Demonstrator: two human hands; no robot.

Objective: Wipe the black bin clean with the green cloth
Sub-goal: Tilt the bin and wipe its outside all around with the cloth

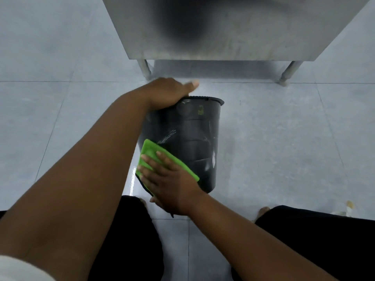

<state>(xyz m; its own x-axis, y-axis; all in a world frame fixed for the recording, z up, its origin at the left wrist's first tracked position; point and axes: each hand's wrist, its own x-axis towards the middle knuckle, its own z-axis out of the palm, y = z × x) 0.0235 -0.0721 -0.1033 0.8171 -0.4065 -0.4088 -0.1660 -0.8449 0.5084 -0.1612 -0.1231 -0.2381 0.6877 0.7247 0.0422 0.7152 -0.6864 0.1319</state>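
Observation:
The black bin (194, 138) lies tilted on the floor, its rimmed end pointing away from me and its other end near my knees. White scuff streaks mark its side. My left hand (168, 92) grips the far rimmed end from the left. My right hand (170, 185) lies flat, fingers spread, and presses the folded green cloth (154, 153) against the bin's near left side. Part of the cloth is hidden under that hand.
A stainless steel cabinet (223, 27) on two metal legs (145, 69) stands just beyond the bin. Grey floor tiles (284, 138) surround it, with a wet shine near the cloth. My knees in black trousers (304, 240) flank the bin. Small debris (349, 205) lies at right.

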